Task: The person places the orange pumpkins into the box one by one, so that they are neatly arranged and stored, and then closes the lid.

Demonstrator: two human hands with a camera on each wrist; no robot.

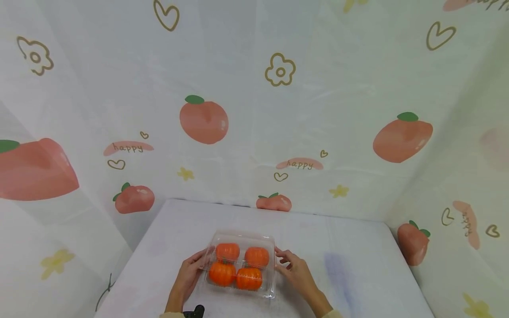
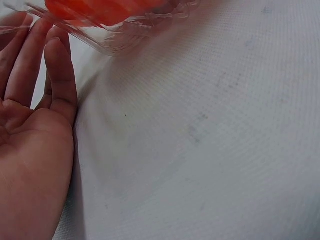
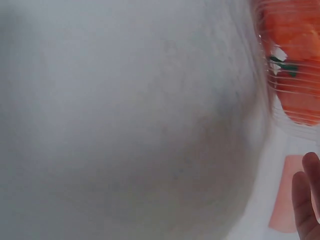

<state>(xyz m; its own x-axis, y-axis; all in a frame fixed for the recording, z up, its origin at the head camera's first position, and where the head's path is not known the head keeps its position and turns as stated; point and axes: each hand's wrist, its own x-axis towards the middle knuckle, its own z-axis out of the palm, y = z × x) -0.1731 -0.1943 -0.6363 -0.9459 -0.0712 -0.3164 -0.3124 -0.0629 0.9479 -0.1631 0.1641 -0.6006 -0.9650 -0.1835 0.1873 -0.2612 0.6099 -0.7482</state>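
A clear plastic clamshell box (image 1: 269,289) with its lid down lies on the table, holding several small orange pumpkins (image 1: 249,278). At the box's left side is my left hand (image 1: 188,272), its fingertips against the plastic edge. The left wrist view shows those fingers (image 2: 61,70) mostly straight, reaching up to the rim under one pumpkin (image 2: 95,11). My right hand (image 1: 296,270) stands at the opposite side, with loosely bent fingers right at the box's edge. Only a couple of its fingertips (image 3: 310,172) appear in the right wrist view, below the ribbed plastic wall.
A white cloth (image 1: 350,256) covers the table, with a faint purple smudge right of my right hand. White curtains (image 1: 246,168) printed with peaches, hearts and flowers enclose the back and both sides. A dark cord (image 1: 104,293) hangs at the lower left.
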